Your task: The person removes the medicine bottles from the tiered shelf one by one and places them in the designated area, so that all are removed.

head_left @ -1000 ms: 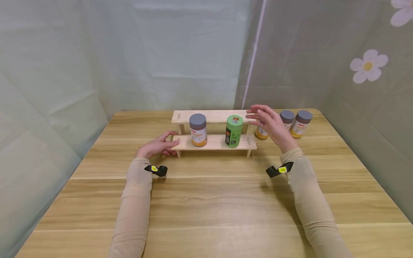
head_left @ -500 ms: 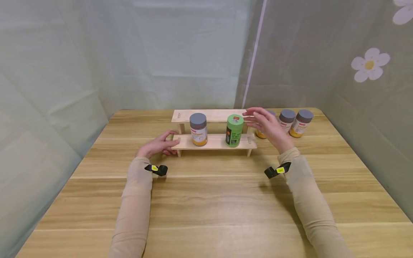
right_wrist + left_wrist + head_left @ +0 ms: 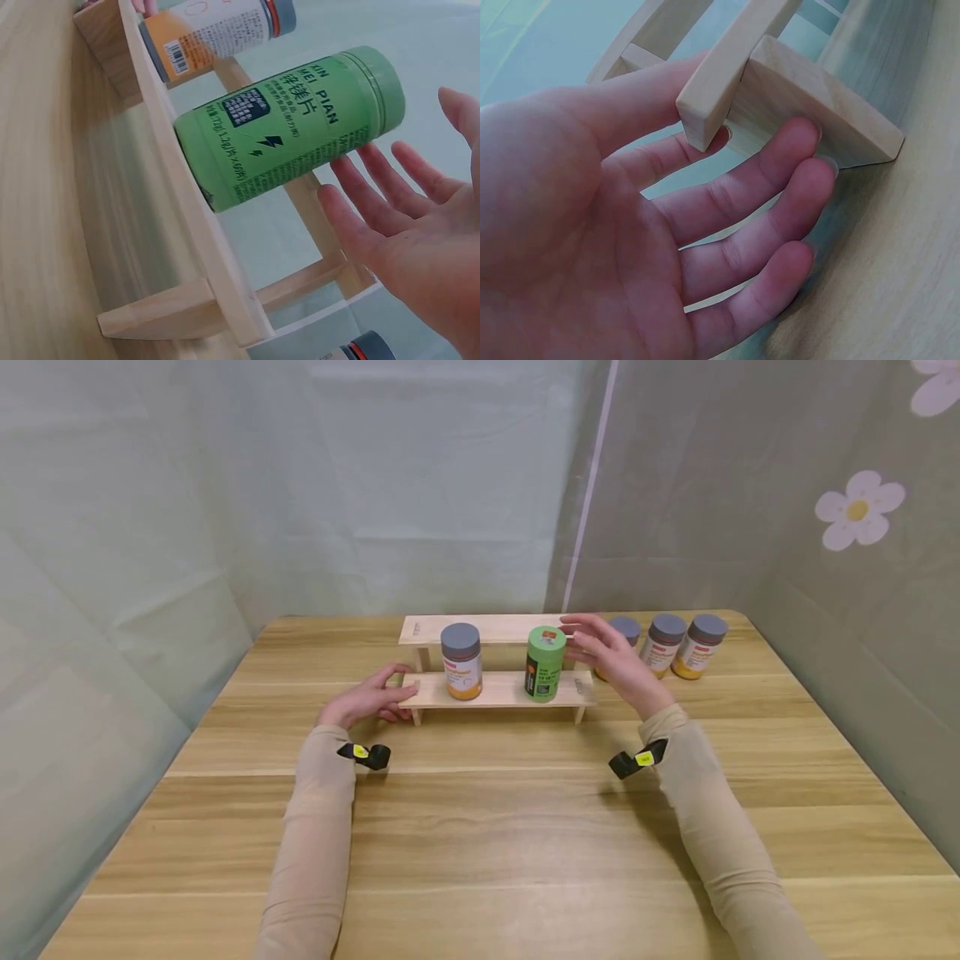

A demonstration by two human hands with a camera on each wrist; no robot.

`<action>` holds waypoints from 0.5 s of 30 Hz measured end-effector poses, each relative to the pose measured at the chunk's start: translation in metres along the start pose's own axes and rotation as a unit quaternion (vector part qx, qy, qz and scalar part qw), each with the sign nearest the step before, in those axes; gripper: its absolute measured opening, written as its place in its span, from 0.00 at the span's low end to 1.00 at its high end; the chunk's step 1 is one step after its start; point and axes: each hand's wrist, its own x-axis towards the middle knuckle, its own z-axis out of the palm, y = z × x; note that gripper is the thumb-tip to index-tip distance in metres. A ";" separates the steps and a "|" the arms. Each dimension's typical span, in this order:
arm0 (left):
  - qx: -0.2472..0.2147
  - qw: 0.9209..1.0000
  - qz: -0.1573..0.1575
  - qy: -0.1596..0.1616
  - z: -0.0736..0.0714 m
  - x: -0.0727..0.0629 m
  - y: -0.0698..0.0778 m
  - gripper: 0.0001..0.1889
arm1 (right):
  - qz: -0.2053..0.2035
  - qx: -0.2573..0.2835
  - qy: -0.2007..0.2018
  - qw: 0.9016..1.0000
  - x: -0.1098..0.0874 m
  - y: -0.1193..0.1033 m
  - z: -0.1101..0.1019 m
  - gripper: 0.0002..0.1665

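A two-tier wooden shelf (image 3: 497,690) stands on the table in the head view. My left hand (image 3: 367,700) pinches the left end of its lower board between thumb and index finger; the other fingers lie loosely beside the leg (image 3: 825,105). On that board, upright, are a grey-lidded supplement jar (image 3: 461,664) at left and a green tablet jar (image 3: 543,667) at right. My right hand (image 3: 617,660) is just right of the green jar, fingers spread and slightly bent. In the right wrist view its fingertips (image 3: 339,201) are close to the jar's side, thumb apart; contact is unclear.
Several more grey-lidded jars stand in a row right of the shelf, including a middle one (image 3: 662,647) and an outer one (image 3: 700,647); the nearest is partly hidden behind my right hand. A curtain (image 3: 420,485) hangs behind the wooden table (image 3: 495,827).
My right hand has moved left and slightly down toward the green tablet jar, uncovering more of the jars behind it. My left hand keeps its hold on the shelf.
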 end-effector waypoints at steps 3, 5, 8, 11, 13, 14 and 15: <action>0.000 1.000 -0.001 -0.001 0.000 0.000 0.000 0.33 | 0.007 0.003 -0.003 1.000 0.000 0.002 0.003 0.29; 0.002 1.000 -0.001 -0.001 0.001 0.000 0.001 0.33 | 0.011 -0.002 -0.005 1.000 0.000 0.003 0.005 0.28; 0.004 1.000 -0.001 -0.001 0.001 -0.001 0.001 0.33 | 0.020 -0.022 -0.008 1.000 0.000 0.004 0.008 0.28; 0.005 1.000 0.000 -0.002 0.001 -0.002 0.001 0.33 | 0.032 -0.046 -0.010 0.998 0.000 0.005 0.011 0.28; 0.004 1.000 -0.001 -0.001 0.000 -0.002 0.001 0.33 | 0.035 -0.056 -0.011 0.998 0.001 0.004 0.013 0.29; 0.003 1.000 -0.002 -0.001 0.000 -0.003 0.001 0.33 | 0.035 -0.059 -0.012 0.998 0.001 0.004 0.014 0.29; 0.004 1.000 -0.002 -0.001 0.000 -0.003 0.002 0.33 | 0.035 -0.057 -0.012 0.998 0.001 0.004 0.015 0.29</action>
